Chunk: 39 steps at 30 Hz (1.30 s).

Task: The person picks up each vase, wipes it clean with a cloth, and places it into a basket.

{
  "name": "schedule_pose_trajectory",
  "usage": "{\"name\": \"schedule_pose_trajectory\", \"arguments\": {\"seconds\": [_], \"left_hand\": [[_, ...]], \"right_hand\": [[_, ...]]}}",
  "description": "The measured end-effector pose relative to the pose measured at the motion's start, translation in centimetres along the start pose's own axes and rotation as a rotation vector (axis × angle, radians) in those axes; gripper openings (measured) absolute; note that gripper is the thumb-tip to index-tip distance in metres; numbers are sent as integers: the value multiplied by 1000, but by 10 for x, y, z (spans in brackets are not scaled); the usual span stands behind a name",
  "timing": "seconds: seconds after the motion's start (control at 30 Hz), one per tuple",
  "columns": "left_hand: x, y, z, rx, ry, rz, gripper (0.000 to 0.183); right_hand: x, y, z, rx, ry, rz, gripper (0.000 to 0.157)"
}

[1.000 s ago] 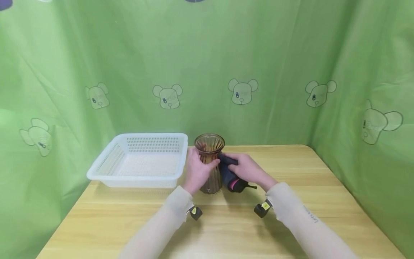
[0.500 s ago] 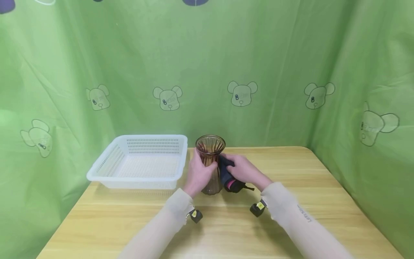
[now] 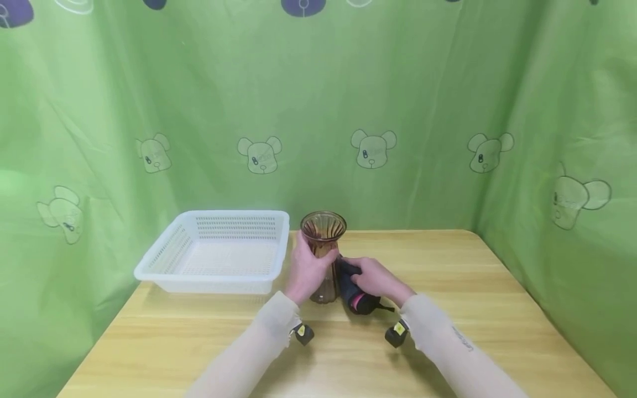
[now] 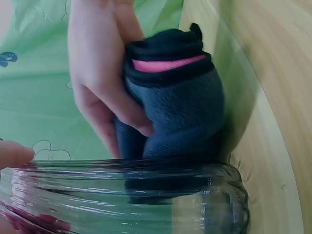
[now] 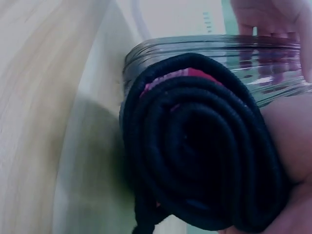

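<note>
A ribbed amber glass vase (image 3: 326, 290) with a flared rim stands upright on the wooden table. My left hand (image 3: 308, 270) grips it just below the rim, thumb in front. Close on its right side is a rolled-up dark blue cloth (image 3: 349, 287), pink showing at its edge and a short loop hanging from one end. My right hand (image 3: 379, 278) holds this roll, thumb on the near side. The right wrist view shows the coiled end of the rolled cloth (image 5: 195, 146), with the glass behind it. In the left wrist view, the vase (image 4: 122, 195) partly overlaps the roll.
A white perforated plastic basket (image 3: 214, 284) stands left of the vase, with nothing seen inside. The wooden table (image 3: 448, 331) reaches back to a green curtain (image 3: 318, 83) with bear prints, which also hangs along both sides.
The right hand and the rolled cloth have shifted slightly toward me along the vase. My left hand keeps its grip on the vase. The head view has tilted up a little.
</note>
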<state>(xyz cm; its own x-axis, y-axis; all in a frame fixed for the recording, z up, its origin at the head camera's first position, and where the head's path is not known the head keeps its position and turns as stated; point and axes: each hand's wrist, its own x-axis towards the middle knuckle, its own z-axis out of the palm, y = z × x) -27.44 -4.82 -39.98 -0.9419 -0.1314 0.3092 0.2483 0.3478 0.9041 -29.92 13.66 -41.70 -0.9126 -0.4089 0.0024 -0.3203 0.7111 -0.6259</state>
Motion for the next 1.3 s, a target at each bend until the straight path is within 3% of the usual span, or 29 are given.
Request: {"name": "schedule_pose_trajectory", "arguments": {"seconds": [0.37, 0.5, 0.8, 1.1, 1.2, 1.3], "left_hand": [[2, 1, 0, 59, 37, 77, 75], [2, 3, -1, 71, 34, 102, 73], [0, 7, 0, 24, 31, 75, 78], [-1, 3, 1, -46, 35, 11, 86], [0, 1, 1, -20, 62, 2, 91], [0, -2, 1, -1, 69, -4, 85]], "right_hand": [[-19, -45, -47, 103, 129, -81, 55], [-22, -56, -55, 79, 168, -86, 55], [-15, -42, -28, -72, 133, -113, 55], [-7, -16, 4, -64, -9, 15, 58], [-7, -11, 9, -54, -22, 20, 59], [-7, -8, 9, -34, -11, 18, 57]]}}
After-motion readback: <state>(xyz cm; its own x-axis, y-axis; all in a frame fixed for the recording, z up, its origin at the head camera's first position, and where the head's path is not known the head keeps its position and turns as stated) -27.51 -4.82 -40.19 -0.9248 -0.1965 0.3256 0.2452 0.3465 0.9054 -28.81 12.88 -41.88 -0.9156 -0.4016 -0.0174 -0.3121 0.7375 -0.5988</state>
